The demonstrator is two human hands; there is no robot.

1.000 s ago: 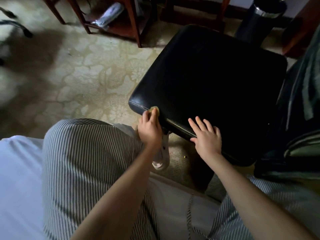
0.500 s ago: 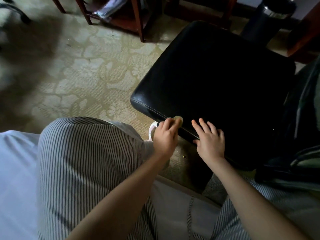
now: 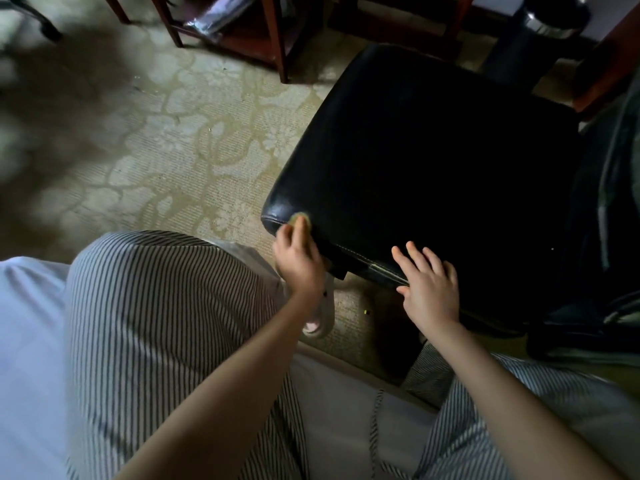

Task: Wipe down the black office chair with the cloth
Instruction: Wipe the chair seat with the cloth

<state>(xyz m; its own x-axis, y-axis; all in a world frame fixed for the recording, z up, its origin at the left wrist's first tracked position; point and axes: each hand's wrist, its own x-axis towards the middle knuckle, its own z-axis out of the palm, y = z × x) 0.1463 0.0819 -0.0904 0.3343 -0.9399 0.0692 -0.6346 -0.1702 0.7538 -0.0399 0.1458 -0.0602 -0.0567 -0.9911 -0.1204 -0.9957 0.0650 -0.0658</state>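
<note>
Left hand (image 3: 298, 258) holds a small yellowish cloth (image 3: 300, 219) against the near left corner of the black office chair (image 3: 433, 161) seat; right hand (image 3: 429, 285) lies flat, fingers straight, on the front edge. The cloth looks soft and light, best held bunched; the chair probably swivels, so bracing helps

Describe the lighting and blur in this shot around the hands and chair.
Head view: dim, the black chair seat nearly featureless in shadow, only its front seam catching light; head view: left hand and cloth smeared by motion, right hand sharper.
</note>
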